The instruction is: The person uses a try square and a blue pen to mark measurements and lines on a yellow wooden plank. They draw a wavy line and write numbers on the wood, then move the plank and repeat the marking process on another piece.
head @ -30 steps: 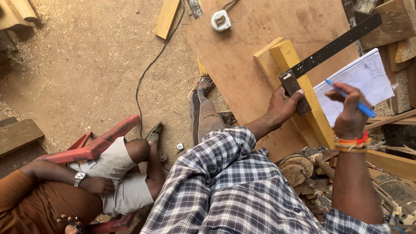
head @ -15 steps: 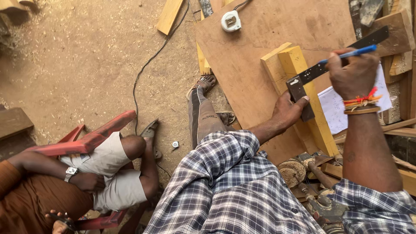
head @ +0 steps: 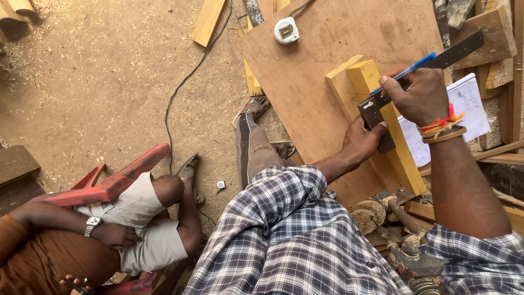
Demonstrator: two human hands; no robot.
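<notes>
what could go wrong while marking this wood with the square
The left hand pins only the stock of the square, so the blade could pivot and skew the line. The right hand holds the pen in a loose-looking grip that might wander. The wood lies unclamped on the board and could shift.

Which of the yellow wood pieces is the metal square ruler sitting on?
The try square lies across the yellow block on the brown board, under both hands; the other yellow plank lies untouched on the ground.

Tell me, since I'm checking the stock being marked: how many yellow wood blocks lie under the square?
2. One yellow block runs under the try square, held by the left hand; a second block lies against its left side. Others may be hidden.
</notes>
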